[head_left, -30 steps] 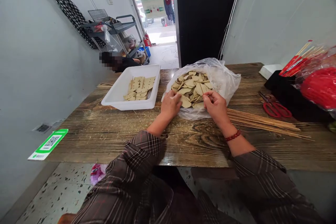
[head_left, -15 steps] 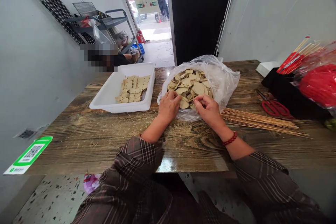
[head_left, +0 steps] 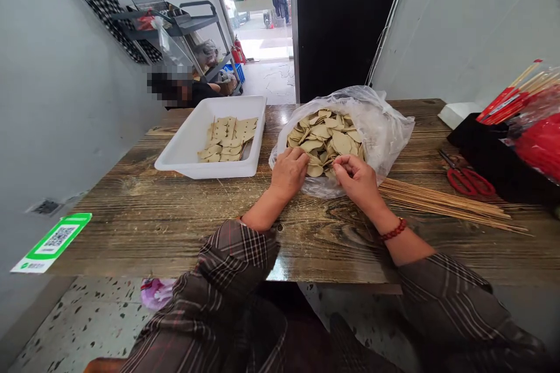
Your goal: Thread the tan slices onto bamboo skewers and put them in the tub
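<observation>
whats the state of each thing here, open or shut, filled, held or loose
bag, open, heaped with slices
tray, open, partly filled
skewers, loose on table
scissors, lying down, blade gap unclear
left hand, at bag, fingers curled, grip unclear
right hand, thumb and finger close together, grip unclear

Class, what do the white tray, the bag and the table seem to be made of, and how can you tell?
White tray: probably plastic, smooth, with rounded moulded corners.
Bag: thin plastic film, shiny, crinkled and see-through.
Table: apparently wood, brown and glossy; streaky grain shows, though it could be a printed surface.
</observation>
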